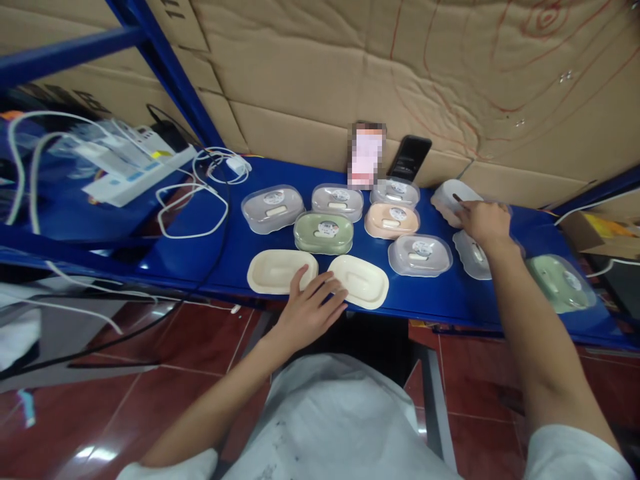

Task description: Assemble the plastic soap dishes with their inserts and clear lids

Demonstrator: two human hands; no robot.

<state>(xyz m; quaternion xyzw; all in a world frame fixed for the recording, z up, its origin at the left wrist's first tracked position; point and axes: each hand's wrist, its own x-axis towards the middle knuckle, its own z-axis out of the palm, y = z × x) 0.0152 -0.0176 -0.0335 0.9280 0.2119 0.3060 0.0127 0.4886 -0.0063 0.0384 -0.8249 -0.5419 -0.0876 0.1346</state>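
1. Left cream dish (pixel 270 273) and right cream dish (pixel 367 283), oval and shallow: we find them side by side near the tabletop's front edge.
2. Left hand (pixel 305 320): fingers apart, over the dishes' neighbouring ends; we cannot tell how firmly they touch.
3. Pale grey box (pixel 445 199): at the back, right of the lidded boxes in the middle.
4. Right hand (pixel 486 223): fingers at that box's right side; we cannot tell whether they clamp it.
5. Green lidded box (pixel 320 230): directly behind the dishes, labelled.
6. Peach lidded box (pixel 387 225): right of the green one, among labelled grey boxes.
7. Two phones (pixel 411 157): we list them upright against the cardboard (pixel 300 80).
8. White power strip (pixel 135 180): left, among cables.
9. Blue tabletop (pixel 425 297): beneath the boxes and dishes.
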